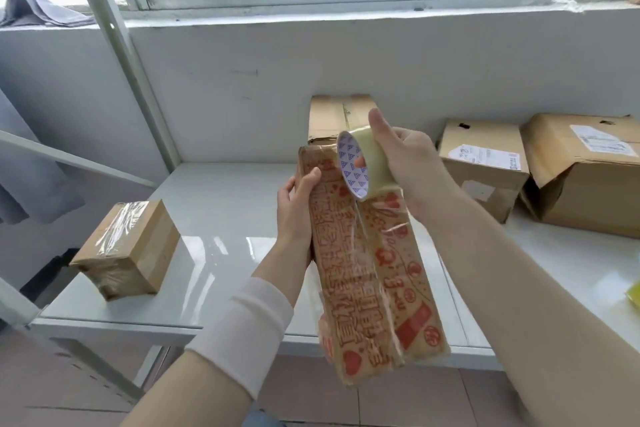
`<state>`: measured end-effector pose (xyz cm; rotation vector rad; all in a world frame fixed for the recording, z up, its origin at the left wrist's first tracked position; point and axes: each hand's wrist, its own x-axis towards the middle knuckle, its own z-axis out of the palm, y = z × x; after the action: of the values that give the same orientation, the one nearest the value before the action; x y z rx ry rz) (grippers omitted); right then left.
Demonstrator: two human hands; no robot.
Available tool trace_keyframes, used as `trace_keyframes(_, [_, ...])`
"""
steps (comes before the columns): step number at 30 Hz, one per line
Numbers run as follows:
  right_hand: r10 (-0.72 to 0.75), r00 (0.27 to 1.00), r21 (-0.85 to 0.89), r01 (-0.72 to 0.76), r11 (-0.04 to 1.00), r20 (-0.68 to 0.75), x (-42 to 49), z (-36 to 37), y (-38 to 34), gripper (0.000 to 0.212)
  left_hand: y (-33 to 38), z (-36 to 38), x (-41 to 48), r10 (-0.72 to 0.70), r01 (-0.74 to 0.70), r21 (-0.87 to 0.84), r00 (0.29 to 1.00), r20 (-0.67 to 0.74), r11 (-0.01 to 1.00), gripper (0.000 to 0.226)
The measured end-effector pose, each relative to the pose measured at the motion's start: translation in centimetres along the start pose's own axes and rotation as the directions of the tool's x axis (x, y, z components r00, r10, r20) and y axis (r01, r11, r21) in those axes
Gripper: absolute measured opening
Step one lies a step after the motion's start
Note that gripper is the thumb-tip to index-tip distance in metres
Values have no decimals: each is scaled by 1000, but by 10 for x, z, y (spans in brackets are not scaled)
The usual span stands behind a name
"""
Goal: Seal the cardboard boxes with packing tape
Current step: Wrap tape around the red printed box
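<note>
Long printed box and clear tape roll, held above a white table (214,218)

The long box (363,288), brown with red drawings and characters, tilts with its far end up, gripped at its left edge by the left hand (294,204). A glossy tape strip (360,246) runs along its middle seam up to the tape roll (370,163) (white core, blue triangles), held by the right hand (405,163) at the box's far end. A small box (128,250), wrapped in clear tape, sits at the table's left. Further back stand a plain box (332,118) and two labelled boxes (485,163).
</note>
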<state>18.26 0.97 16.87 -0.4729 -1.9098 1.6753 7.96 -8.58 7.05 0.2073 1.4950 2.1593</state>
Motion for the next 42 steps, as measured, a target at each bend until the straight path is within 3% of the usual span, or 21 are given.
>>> trace_keyframes(4, [-31, 999, -1, 31, 1000, 9, 16, 21, 53, 19, -15, -14, 22, -142, 137, -51, 983, -120, 989, 83])
trace_keyframes(6, [1, 999, -13, -1, 1000, 54, 20, 27, 80, 12, -29, -21, 30, -139, 144, 14, 974, -177, 990, 82])
trace_keyframes(8, [51, 996, -38, -48, 998, 68, 21, 28, 99, 13, -40, -23, 34, -114, 134, 98, 976, -187, 986, 73])
trace_keyframes(10, [72, 995, -32, -71, 997, 62, 23, 27, 108, 20, -43, -23, 36, -100, 120, 110, 981, -167, 987, 48])
trace_keyframes(13, [54, 996, -94, -47, 994, 68, 23, 29, 106, 23, -42, -23, 42, -108, 131, 128, 979, -174, 983, 38])
trace_keyframes(18, [20, 999, -147, -14, 989, 45, -3, 21, 96, 24, -40, -22, 40, -134, 162, 127, 970, -202, 979, 37])
trace_keyframes(22, [24, 982, -108, -4, 994, 187, -19, 7, 97, 24, -42, -21, 39, -131, 157, 114, 969, -208, 981, 41])
trace_keyframes(24, [31, 971, -217, 21, 976, 236, -18, 11, 99, 23, -41, -19, 39, -128, 157, 124, 969, -213, 980, 40])
trace_keyframes(26, [10, 980, -282, 47, 958, 198, -18, 16, 97, 23, -39, -19, 38, -118, 150, 134, 968, -220, 980, 37])
trace_keyframes(29, [17, 995, -170, 1, 985, 99, -33, 10, 85, 14, -39, -18, 39, -118, 157, 151, 963, -243, 976, 38])
trace_keyframes(33, [41, 997, 6, -42, 999, 71, -64, -5, 82, 24, -40, -18, 40, -126, 166, 144, 959, -253, 975, 41])
trace_keyframes(36, [76, 987, -55, -69, 996, 141, -72, 3, 87, 34, -40, -17, 39, -115, 161, 167, 960, -256, 973, 39])
trace_keyframes(39, [76, 994, -37, -73, 997, 80, -78, 7, 82, 29, -39, -17, 39, -98, 148, 176, 958, -268, 973, 38])
trace_keyframes(42, [110, 990, 24, -113, 993, 89, -88, -6, 69, 40, -40, -18, 41, -87, 136, 163, 956, -279, 977, 39])
